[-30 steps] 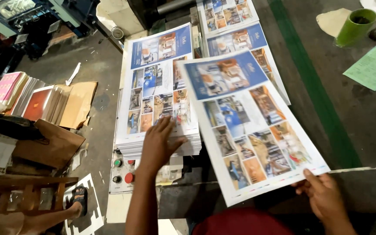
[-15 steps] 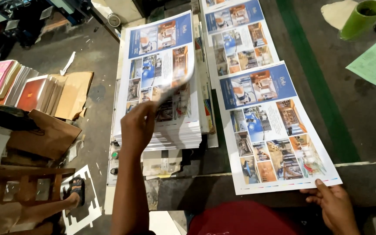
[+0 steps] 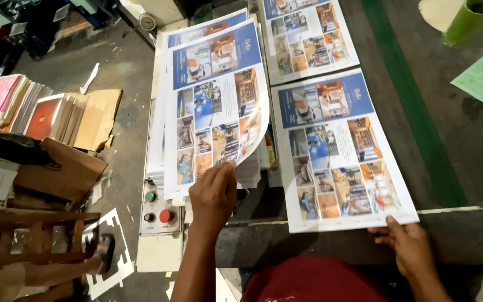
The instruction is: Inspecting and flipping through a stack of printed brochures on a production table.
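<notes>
The left hand (image 3: pixel 213 193) pinches the lower edge of the top printed sheet (image 3: pixel 216 106), curling it up off the paper stack (image 3: pixel 163 162). Right of the stack, a second printed sheet (image 3: pixel 339 151) lies flat on the surface (image 3: pixel 320 243), its near corner held down under the right hand (image 3: pixel 406 246), whose fingers close lightly on the edge.

A glossy printed sheet (image 3: pixel 216 106) with a blue header and photo blocks curls up at its near right corner above a stack of like sheets (image 3: pixel 160 151). Beside it, another sheet (image 3: pixel 339 151) lies flat, apparently overhanging the table edge.
</notes>
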